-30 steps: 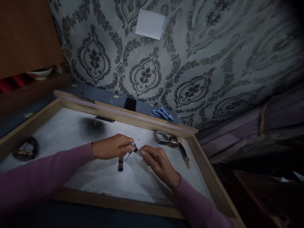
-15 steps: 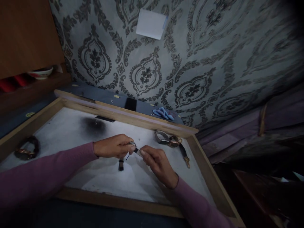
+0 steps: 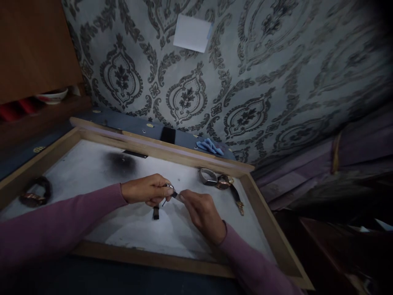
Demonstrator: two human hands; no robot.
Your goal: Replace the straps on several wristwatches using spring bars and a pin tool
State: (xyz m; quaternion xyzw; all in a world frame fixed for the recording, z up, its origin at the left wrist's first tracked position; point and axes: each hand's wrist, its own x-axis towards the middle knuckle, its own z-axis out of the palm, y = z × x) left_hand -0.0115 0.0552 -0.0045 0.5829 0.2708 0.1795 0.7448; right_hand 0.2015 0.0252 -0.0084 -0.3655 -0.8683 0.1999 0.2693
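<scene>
Over the white floor of a shallow wooden tray, my left hand grips a small watch by its round case. A dark strap piece hangs below that hand. My right hand pinches a light, thin piece against the other side of the watch; whether it is a strap end or a tool is too small to tell. Around them in the tray lie a silver-grey watch, a gold-toned watch with a black strap and a dark round watch.
A flat black strip lies by the tray's back wall. Behind the tray are a black phone-like object and a blue cloth. At the left, a bowl stands on a shelf. White paper is on the patterned wall.
My right hand has turned slightly, its fingers straighter around the thin piece. My left hand keeps its hold on the watch. The view has shifted a little.
</scene>
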